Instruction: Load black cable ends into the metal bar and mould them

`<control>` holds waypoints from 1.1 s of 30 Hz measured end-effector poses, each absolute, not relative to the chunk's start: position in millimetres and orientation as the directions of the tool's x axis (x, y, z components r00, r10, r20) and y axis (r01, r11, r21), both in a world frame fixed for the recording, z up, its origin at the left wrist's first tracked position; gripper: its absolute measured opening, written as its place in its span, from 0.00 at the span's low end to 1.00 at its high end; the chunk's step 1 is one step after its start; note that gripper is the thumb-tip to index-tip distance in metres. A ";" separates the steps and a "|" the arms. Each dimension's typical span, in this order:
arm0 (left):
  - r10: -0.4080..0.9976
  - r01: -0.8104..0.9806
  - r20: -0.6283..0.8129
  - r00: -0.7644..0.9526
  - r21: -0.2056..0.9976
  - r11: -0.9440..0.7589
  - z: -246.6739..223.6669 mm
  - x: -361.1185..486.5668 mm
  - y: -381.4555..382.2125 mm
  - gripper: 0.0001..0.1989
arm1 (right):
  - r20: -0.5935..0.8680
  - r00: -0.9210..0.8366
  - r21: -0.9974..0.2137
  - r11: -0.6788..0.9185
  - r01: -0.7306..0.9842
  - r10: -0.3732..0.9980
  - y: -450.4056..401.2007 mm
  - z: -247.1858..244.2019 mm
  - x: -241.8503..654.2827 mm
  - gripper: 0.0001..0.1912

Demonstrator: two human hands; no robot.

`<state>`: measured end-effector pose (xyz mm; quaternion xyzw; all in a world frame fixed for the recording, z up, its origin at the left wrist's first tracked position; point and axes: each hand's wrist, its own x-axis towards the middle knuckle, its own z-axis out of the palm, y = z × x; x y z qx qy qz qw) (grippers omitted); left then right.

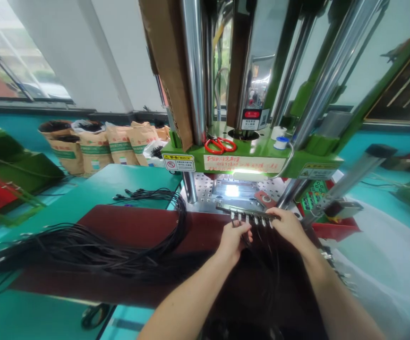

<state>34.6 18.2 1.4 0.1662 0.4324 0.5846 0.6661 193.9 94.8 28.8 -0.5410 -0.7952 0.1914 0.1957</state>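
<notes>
Several silver connectors (247,219) are lined up along a slim dark bar (246,212), held at one o'clock from the left hand (235,240). Thin black cable (255,256) seems pinched by its nearly closed fingers; the bar's end is gripped and partly hidden by the curled right hand (287,227). From the bar, access is flanked by steel posts (190,188) at ten and two, red-handled scissors (220,146) are seen at eleven, and heaped cables (95,252) are spread toward eight.

Mirror-glossy metal column (192,71), matt cardboard sheet (169,61), smooth plastic-looking cables (98,250), shiny metal-looking plugs (256,220), creased paper sacks (116,139)
</notes>
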 end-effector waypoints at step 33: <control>0.851 -0.535 -0.279 0.445 0.680 0.502 15.9 53.6 17.1 0.11 | 0.114 -0.393 -0.391 0.405 0.826 0.912 174.0 65.7 170.2 0.14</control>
